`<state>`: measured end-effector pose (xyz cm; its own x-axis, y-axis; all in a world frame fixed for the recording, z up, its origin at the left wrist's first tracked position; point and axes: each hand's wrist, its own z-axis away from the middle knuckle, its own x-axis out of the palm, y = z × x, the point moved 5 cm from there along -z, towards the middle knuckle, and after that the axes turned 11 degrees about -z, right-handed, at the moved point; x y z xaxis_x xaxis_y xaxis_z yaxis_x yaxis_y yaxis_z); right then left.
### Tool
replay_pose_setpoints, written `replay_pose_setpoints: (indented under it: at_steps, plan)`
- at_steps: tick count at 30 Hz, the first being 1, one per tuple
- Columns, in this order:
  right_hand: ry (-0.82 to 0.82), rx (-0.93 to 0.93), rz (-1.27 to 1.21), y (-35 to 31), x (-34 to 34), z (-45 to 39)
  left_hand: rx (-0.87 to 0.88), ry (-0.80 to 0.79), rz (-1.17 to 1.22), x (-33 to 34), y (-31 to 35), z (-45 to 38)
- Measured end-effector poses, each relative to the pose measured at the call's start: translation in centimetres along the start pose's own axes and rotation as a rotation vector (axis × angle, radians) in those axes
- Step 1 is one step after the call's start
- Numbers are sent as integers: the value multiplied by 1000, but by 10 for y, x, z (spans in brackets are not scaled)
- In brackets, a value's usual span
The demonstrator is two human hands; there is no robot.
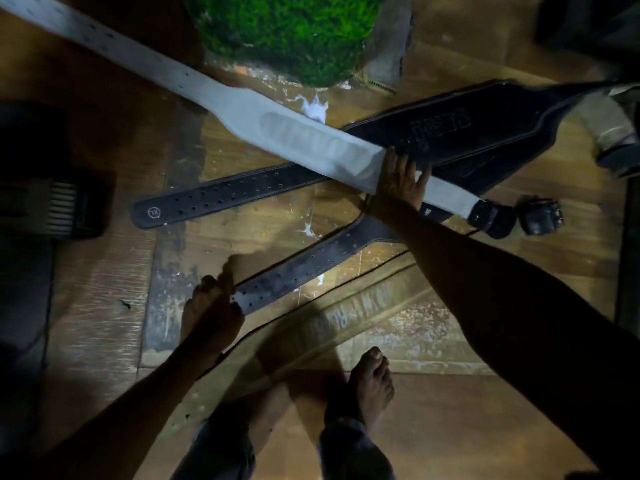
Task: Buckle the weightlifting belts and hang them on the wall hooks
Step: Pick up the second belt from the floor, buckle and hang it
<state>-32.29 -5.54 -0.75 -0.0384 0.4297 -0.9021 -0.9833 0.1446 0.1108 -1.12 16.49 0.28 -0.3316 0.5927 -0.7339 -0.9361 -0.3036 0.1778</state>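
Several weightlifting belts lie crossed on a wooden floor. A pale grey belt point(214, 95) runs from the upper left down to a dark buckle point(491, 218) at the right. Under it lies a black belt point(433, 133) with stamped lettering and a holed tail. My right hand point(398, 180) lies flat with straight fingers on the grey belt where it crosses the black one. My left hand point(211, 311) pinches the holed tip of a third dark belt point(311, 268). A tan belt point(332, 323) lies nearest my bare feet.
A green mossy lump point(287, 32) sits at the top centre. Dark boxy objects stand at the far left point(52, 209) and upper right. A small dark round object point(540, 216) lies beside the grey belt's buckle. My bare feet point(370, 382) stand at the bottom centre.
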Motion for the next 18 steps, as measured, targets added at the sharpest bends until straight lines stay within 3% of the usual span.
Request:
replay_pose_setpoints:
  at_steps: [4, 9, 11, 14, 16, 18]
  plan:
    - [193, 0, -31, 18, -13, 40, -10, -15, -32, -5, 6, 21]
    - [-150, -152, -301, 15, -21, 158, -98, -157, 117, -12, 28, 53]
    - [-169, -211, -354, 11, -28, 192, -195, -277, 411, -24, 45, 64]
    - [-154, -296, -343, 7, -49, 231, -423, -553, 1106, -44, 78, 86]
    - [-84, -382, -328, 7, -75, 257, -464, -610, 1295, -61, 95, 98]
    - [19, -489, -315, 6, -107, 280, -468, -568, 1429, -84, 109, 111]
